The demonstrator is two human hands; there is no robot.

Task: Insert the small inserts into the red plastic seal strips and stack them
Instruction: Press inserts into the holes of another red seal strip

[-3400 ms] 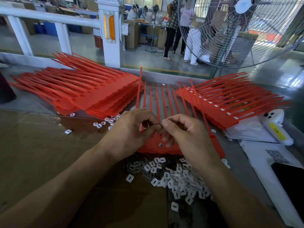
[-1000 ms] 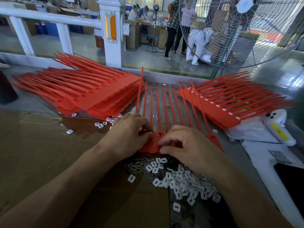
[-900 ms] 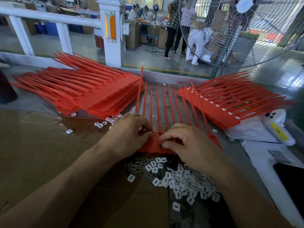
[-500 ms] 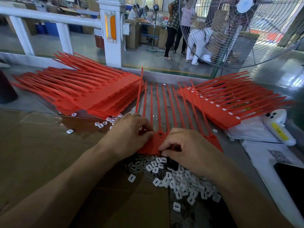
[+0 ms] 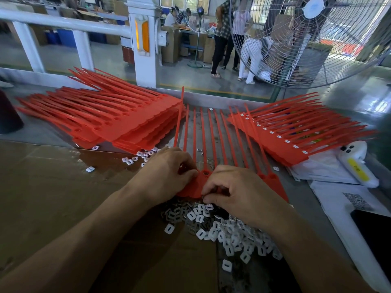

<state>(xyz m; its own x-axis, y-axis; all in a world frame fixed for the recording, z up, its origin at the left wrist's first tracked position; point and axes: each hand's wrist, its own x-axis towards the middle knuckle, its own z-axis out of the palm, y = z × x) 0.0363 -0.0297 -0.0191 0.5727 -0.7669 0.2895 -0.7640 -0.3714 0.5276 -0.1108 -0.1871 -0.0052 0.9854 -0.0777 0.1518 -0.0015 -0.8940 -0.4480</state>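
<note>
Large standing fan (image 5: pixel 313 39) behind the bench at upper right, beyond a white railing (image 5: pixel 63 23); people stand further back on the shop floor. Bench top (image 5: pixel 300 193) is grey metal, with a sheet of brown cardboard (image 5: pixel 53 197) covering its near left part. Tall stack of red seal strips (image 5: pixel 118 121) at left rear, tails fanned toward the left. Second, lower stack of strips (image 5: pixel 281 136) at right rear, white inserts visible along its heads, tails pointing right. Between the two stacks lies the comb of strips being worked (image 5: pixel 203 136), tails running away from the person, its head bar under both hands. White paper (image 5: pixel 338 199) and a white handheld device with a yellow label (image 5: pixel 357 163) at far right. Pile of small white inserts (image 5: pixel 230 231) on the bench just below the hands; a few loose ones scattered by the left stack. Left hand (image 5: pixel 167 176) has fingers curled, thumb and fingertips pinching the head bar beside an open hole. Right hand (image 5: pixel 239 189) is curled, fingertips down at the near edge of the bar, pinching one insert (image 5: pixel 203 196).
</note>
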